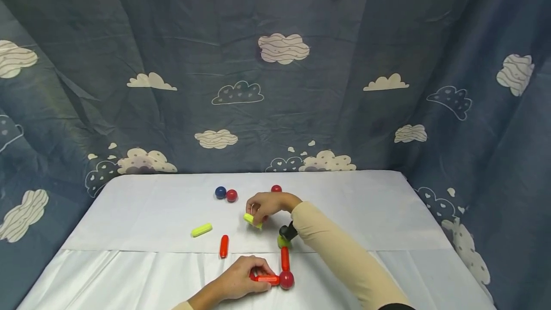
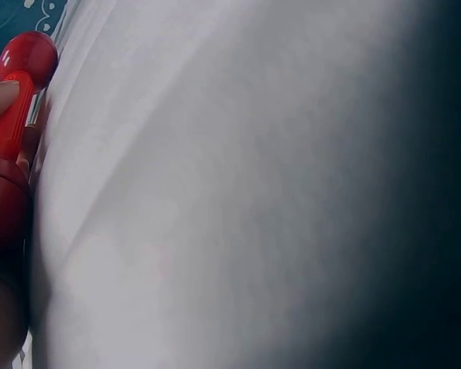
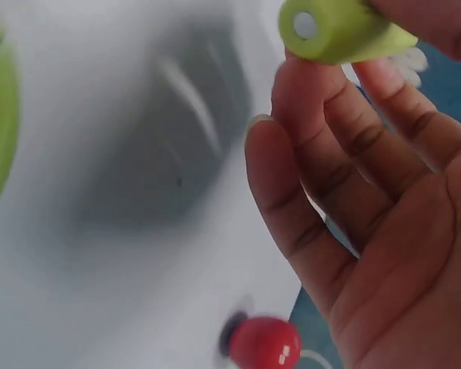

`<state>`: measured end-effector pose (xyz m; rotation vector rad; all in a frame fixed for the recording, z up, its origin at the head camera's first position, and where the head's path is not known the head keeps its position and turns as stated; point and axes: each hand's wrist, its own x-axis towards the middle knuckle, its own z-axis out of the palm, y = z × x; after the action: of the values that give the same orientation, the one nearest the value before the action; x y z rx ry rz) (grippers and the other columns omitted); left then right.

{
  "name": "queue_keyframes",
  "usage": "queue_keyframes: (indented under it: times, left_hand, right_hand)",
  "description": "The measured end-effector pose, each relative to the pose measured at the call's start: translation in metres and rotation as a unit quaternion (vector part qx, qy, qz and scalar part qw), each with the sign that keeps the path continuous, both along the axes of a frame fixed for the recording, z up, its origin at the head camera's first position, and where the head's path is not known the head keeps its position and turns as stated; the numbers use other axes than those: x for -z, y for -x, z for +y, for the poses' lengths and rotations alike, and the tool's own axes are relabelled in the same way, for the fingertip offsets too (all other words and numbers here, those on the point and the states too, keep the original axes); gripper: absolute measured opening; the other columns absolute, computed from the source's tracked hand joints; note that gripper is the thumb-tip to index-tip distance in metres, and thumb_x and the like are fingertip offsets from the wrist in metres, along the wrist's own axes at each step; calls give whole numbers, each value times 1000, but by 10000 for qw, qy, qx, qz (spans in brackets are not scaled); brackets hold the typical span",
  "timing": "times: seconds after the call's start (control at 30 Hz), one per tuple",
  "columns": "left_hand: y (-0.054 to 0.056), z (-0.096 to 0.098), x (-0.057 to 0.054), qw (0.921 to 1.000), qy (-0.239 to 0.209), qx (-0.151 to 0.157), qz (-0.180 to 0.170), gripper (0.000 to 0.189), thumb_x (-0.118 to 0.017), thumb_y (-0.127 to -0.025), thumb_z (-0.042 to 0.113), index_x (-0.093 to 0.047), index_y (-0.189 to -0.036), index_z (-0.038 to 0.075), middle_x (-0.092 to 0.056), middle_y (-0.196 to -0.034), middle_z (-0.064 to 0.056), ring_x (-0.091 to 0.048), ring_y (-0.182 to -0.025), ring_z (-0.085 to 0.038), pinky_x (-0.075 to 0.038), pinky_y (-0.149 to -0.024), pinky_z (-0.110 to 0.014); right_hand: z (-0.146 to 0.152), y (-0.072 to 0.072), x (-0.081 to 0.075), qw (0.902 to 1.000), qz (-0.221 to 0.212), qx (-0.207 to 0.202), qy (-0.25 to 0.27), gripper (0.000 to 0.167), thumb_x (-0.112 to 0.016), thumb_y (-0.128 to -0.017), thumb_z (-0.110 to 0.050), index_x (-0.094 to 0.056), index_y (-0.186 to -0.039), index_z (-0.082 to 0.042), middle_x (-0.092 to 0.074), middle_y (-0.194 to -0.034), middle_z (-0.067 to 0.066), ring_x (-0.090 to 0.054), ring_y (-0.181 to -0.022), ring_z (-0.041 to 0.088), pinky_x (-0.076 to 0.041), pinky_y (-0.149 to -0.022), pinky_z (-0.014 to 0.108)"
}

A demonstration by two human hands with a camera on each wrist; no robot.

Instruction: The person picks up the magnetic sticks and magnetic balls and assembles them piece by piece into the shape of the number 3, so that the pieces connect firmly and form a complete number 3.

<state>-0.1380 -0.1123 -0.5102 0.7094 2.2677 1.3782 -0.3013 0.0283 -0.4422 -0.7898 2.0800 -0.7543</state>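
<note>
Lime-green ball partly hidden by black wrist camera; red ribbed rod and glossy red ball lined up on its near side. Second red rod, touching that red ball, gripped by left hand. Yellow-green ribbed rod pinched by right hand, beyond green ball and to left. Farther left of green ball: loose yellow-green rod, loose red rod. Far beyond it: glossy blue ball beside crimson ball, another red ball part-covered by right hand.
</note>
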Motion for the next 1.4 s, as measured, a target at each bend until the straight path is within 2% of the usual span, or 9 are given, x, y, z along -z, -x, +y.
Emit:
queue_keyframes:
  times: [0.1, 0.23, 0.43, 0.6, 0.83, 1.13, 1.27, 1.4]
  left_hand:
    - [0, 0, 0, 10000, 35, -26, 62, 15, -74, -81, 21, -70, -96, 19, -60, -83, 15, -50, -78, -1, -40, -73, -21]
    - [0, 1, -2, 9999, 107, -48, 86, 15, -75, -82, 21, -71, -95, 20, -60, -84, 15, -50, -79, -2, -39, -74, -21]
    - [1, 2, -3, 9999, 101, -54, 107, 15, -75, -81, 21, -71, -95, 20, -60, -84, 13, -50, -78, -2, -39, -73, -21]
    - [0, 3, -3, 9997, 73, -100, 231, 15, -76, -81, 20, -70, -95, 20, -60, -84, 12, -50, -78, -2, -39, -73, -21]
    - [-1, 1, -3, 9996, 182, -138, 151, 15, -76, -81, 21, -70, -95, 20, -60, -84, 12, -50, -79, -3, -39, -74, -22]
    - [-4, 3, -5, 9997, 141, -102, 147, 15, -76, -81, 21, -70, -95, 21, -59, -84, 12, -49, -79, -3, -38, -73, -22]
    - [-5, 4, -4, 9997, 117, -96, 177, 16, -76, -81, 20, -70, -95, 20, -59, -84, 12, -49, -79, -3, -38, -73, -22]
    - [-4, 4, -4, 9998, 138, -97, 99, 15, -76, -81, 20, -70, -95, 20, -59, -85, 11, -49, -79, -3, -39, -74, -22]
  right_hand:
    - [13, 1, -2, 9991, -26, 387, 172, 26, -70, -81, -4, -60, -104, -12, -61, -80, 0, -55, -66, 12, -47, -66, 28]
    - [30, 1, -3, 9965, 54, 707, 436, 34, -69, -83, -3, -61, -116, -8, -64, -82, 3, -58, -69, 13, -49, -70, 31]
    - [53, -4, 6, 9874, 142, 1249, 964, 35, -69, -82, -2, -62, -116, -6, -62, -87, 5, -60, -72, 14, -52, -69, 31]
    - [68, -10, 16, 9724, 219, 1878, 1368, 36, -72, -81, -4, -62, -116, -3, -60, -89, 6, -58, -76, 14, -51, -66, 27]
    - [82, -22, 27, 9457, 81, 2573, 1983, 39, -72, -81, -3, -58, -117, 3, -61, -76, 4, -62, -66, 15, -52, -65, 30]
    - [90, -35, 46, 9172, -131, 3471, 1951, 34, -73, -82, -5, -59, -112, 1, -65, -74, 5, -63, -61, 15, -55, -64, 33]
    - [88, -40, 50, 9150, -213, 3551, 1902, 33, -73, -82, -4, -60, -112, 2, -65, -75, 6, -61, -60, 14, -55, -61, 31]
    - [87, -43, 51, 9169, -140, 3524, 1869, 33, -73, -82, -3, -60, -112, 3, -64, -80, 7, -60, -60, 15, -55, -61, 31]
